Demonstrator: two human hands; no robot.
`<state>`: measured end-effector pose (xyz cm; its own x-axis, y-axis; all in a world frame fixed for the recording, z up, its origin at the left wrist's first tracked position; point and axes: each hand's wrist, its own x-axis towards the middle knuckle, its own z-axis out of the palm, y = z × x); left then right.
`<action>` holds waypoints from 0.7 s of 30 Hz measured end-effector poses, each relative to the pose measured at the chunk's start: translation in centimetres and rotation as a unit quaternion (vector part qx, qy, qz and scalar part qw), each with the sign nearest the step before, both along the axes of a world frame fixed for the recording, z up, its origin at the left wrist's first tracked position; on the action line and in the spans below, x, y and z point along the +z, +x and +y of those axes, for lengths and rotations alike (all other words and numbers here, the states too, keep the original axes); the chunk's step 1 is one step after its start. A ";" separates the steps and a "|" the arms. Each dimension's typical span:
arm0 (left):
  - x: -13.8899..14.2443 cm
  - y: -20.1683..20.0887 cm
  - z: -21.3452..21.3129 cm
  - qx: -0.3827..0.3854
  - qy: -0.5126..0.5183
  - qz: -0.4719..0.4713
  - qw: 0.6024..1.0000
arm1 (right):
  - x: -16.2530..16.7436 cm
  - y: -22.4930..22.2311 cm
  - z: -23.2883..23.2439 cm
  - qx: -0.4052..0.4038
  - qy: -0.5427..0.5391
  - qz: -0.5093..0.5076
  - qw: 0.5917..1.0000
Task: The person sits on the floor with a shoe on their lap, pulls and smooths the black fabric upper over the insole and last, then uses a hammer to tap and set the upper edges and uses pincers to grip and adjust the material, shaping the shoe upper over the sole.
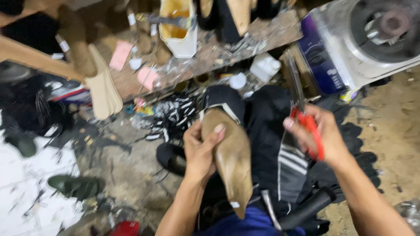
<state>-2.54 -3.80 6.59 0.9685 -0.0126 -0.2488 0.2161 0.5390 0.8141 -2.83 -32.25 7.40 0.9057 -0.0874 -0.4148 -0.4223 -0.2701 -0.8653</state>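
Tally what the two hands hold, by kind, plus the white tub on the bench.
Shoe with tan sole, in left hand: 1
Red-handled scissors, in right hand: 1
White tub on the bench: 1
Total: 3

The shoe last point(231, 153) lies on my lap between my hands; my scissors point(306, 118) are to its right, the workbench point(262, 35) beyond it.
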 end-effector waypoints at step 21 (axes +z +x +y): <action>3.5 -2.7 1.5 -0.109 -0.056 -0.065 0.990 | 2.9 -4.5 7.0 0.206 -0.172 -0.243 0.932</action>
<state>-5.23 -2.25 10.04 0.9635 -0.2456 -0.1065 0.2341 0.5802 0.7801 -7.28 -25.25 10.32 0.9653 0.2579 0.0408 0.1975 -0.6192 -0.7600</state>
